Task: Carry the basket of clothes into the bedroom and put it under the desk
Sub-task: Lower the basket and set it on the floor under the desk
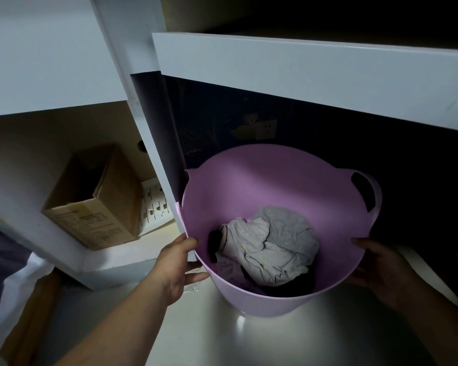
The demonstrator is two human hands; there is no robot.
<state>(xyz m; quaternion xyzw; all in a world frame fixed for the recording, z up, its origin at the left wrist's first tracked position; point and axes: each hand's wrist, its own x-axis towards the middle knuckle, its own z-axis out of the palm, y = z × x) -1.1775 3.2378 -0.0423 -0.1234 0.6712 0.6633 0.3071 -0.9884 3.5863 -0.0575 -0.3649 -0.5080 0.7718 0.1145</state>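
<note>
Lilac basket point(251, 186) of clothes point(269, 250) held at the desk point(302, 67) opening, half under its white edge.
Rim gripped at 9 o'clock by left hand point(176, 265), fingers curled on it; right hand point(378, 268) at 3 o'clock shadowed, its grip cannot be told. Left handle hidden behind the desk panel; cardboard box point(95, 202) shelved at 9 o'clock.

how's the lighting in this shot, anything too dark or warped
Head view: the space under the desk is nearly black; the right hand sits in shadow, the left hand is better lit; glare on the floor below the basket; wide-angle bends the desk edges.
</note>
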